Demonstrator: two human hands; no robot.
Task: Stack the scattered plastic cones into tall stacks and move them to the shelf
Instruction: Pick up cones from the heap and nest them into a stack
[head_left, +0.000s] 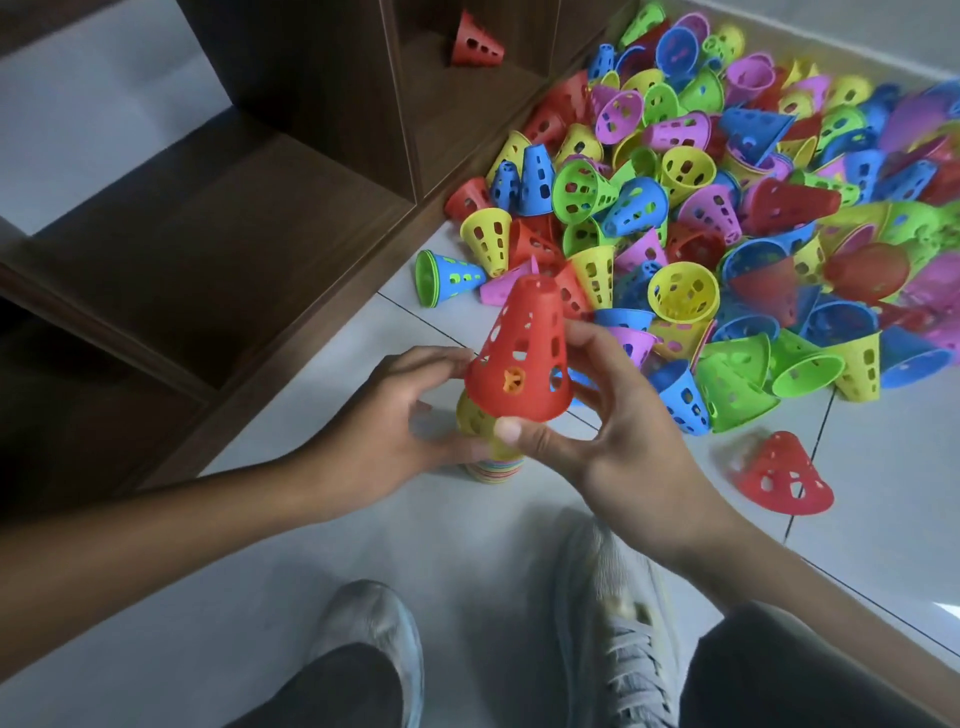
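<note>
A red cone (519, 353) sits tilted over the yellow top of the cone stack (491, 441) on the floor (467, 545). The right hand (613, 436) pinches its rim; the left hand (395, 415) curls round the stack. Behind the stack lies the cone pile (727, 208), beside the shelf (234, 182).

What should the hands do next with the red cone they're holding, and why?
Probably lower the red cone straight down onto the stack below it. The right hand pinches the cone, wide end down, just above the stack's yellow top, and the left hand already steadies the stack on the floor. The cone looks slightly tilted, so levelling it first may help it slide on.
</note>
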